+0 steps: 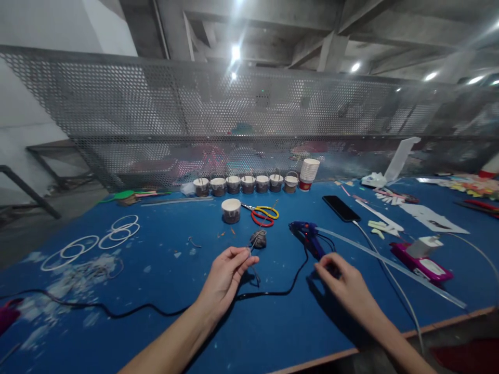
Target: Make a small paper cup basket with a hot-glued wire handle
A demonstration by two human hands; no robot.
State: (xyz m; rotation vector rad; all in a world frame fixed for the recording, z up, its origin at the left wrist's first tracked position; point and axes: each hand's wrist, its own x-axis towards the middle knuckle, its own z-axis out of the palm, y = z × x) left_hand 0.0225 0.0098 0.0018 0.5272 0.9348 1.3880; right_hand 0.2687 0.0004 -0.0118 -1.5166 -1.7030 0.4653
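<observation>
My left hand [228, 272] pinches a thin strand of twine [254, 244] that runs up to a small grey ball of twine [259, 238] on the blue table [163, 322]. My right hand [343, 283] rests on the table with its fingers curled over the handle end of a blue glue gun [307, 236]. The gun's black cord [268, 294] runs left between my hands. A single paper cup [231, 210] stands beyond the twine ball. Red and yellow scissors [263, 214] lie beside the cup.
A row of filled paper cups [245, 184] and a stack of cups [309, 174] line the far edge by a perforated metal screen [234, 114]. A black phone [341, 208], a long clear strip [390, 262], a pink tool [423, 262], white rings [117, 234] and paper scraps lie around.
</observation>
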